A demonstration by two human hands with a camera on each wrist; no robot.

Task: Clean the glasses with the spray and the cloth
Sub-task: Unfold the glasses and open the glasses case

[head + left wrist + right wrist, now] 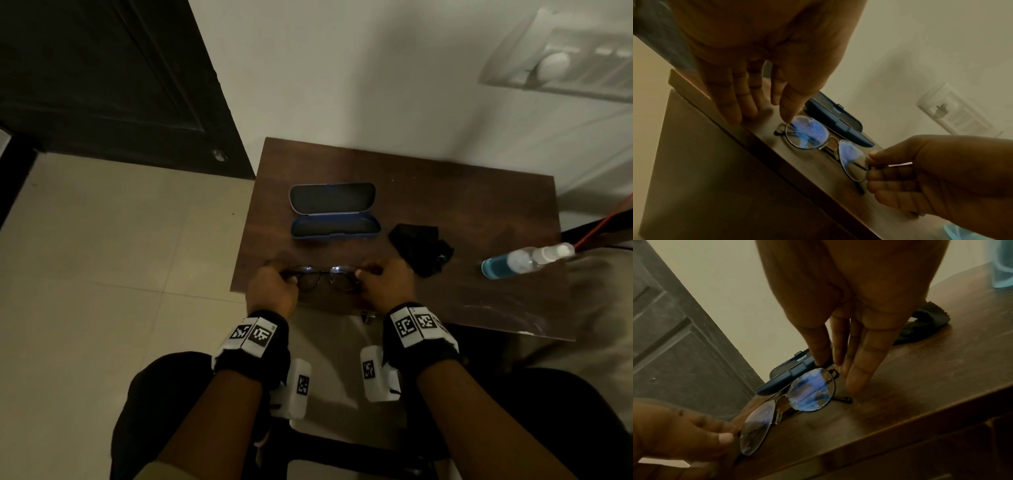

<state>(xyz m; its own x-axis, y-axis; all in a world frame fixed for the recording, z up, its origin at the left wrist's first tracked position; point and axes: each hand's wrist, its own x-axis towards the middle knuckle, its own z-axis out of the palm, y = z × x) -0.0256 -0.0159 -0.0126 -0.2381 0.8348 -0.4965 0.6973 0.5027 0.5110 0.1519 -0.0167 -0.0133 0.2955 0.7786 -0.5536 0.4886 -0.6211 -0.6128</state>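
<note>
Thin dark-rimmed glasses (323, 277) with round lenses stand on the brown table (445, 192) near its front edge, temples folded behind. My left hand (284, 275) pinches the left end of the frame; the right wrist view shows its thumb and fingers (725, 434) on the rim. My right hand (366, 274) pinches the right end (871, 164). Both lenses (807, 133) reflect blue light. The black cloth (421, 246) lies crumpled just right of my right hand. The spray bottle (524, 260) with blue liquid lies on its side further right.
An open blue glasses case (334, 210) lies behind the glasses, mid-table. The table backs onto a white wall with a switch panel (565, 58). A dark door (102, 85) and a tiled floor (102, 257) are to the left. My knees are below the front edge.
</note>
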